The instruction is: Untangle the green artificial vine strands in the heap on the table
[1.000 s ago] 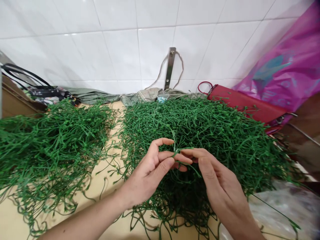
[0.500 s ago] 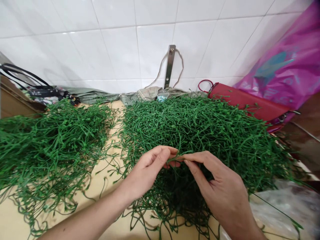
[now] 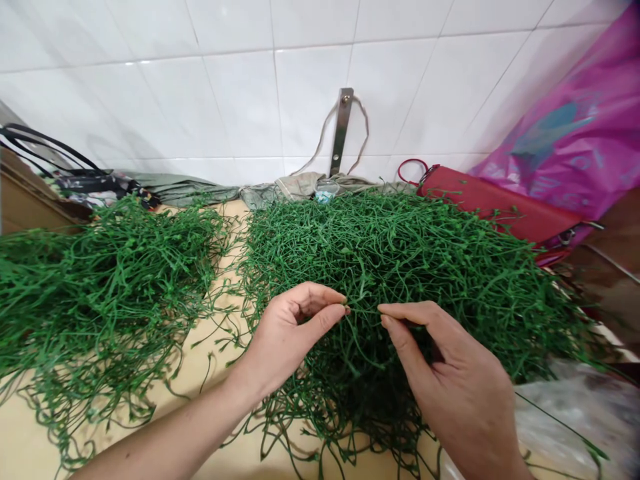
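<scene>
A large pile of thin green stems (image 3: pixel 400 233) with small buds covers the middle and right of the pale table (image 3: pixel 210 373). Over its near part, my left hand (image 3: pixel 295 333) pinches a green stem near the bud end, thumb against fingertips. Just to the right is my right hand (image 3: pixel 450 373), its thumb and forefinger nearly together; what they hold, if anything, is too small to make out. A small gap separates the fingertips of both hands. A second heap of the same stems (image 3: pixel 125 273) lies to the left.
Behind the piles are a grey-green cloth (image 3: pixel 185 190), a small cup (image 3: pixel 327 191) and a metal bracket (image 3: pixel 341 133) on the tiled wall. A red bag (image 3: pixel 500 203) and a pink plastic bag (image 3: pixel 575 127) stand right, a cardboard box (image 3: pixel 35 200) left, clear plastic (image 3: pixel 580 407) front right.
My hands have moved apart: the left slightly left and up, the right slightly to the right. The stems that lay between their fingertips now hang loosely over the pile.
</scene>
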A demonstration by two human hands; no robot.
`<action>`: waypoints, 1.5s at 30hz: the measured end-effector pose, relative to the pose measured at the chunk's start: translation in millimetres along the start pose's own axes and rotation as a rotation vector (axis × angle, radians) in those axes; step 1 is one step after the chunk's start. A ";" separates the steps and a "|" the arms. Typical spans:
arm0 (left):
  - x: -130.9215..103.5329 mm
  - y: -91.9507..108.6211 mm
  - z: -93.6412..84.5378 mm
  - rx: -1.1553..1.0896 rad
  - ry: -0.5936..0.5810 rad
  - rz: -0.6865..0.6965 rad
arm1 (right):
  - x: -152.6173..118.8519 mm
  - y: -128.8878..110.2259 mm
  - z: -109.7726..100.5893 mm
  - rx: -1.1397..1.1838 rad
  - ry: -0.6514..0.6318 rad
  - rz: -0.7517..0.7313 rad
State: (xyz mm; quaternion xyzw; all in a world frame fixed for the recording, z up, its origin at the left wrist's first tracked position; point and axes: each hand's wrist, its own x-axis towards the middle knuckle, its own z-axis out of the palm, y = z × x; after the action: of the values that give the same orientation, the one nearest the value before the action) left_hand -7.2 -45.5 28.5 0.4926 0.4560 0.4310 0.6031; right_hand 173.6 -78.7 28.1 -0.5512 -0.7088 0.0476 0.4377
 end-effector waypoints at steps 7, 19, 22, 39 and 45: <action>1.4 0.3 -2.1 -0.022 0.080 0.012 | -0.5 4.8 3.7 0.032 -0.060 0.002; -4.1 -7.5 4.8 -0.020 0.006 0.029 | -11.6 -0.3 17.0 0.023 -0.106 0.046; -3.0 -2.4 2.9 -0.086 -0.075 -0.012 | -10.4 -2.1 17.6 0.026 -0.096 -0.036; -1.7 -5.9 14.4 -0.560 0.137 -0.224 | -14.7 -8.3 28.0 -0.166 -0.127 -0.389; 20.3 3.4 -14.8 -0.577 0.420 -0.058 | -24.4 -18.6 7.0 -0.220 -0.122 -0.548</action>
State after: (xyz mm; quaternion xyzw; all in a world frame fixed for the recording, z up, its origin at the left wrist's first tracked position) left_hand -17.5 -22.3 27.9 0.1895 0.4435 0.6166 0.6223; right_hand 155.4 -103.1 20.2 -0.3795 -0.8570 -0.1166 0.3285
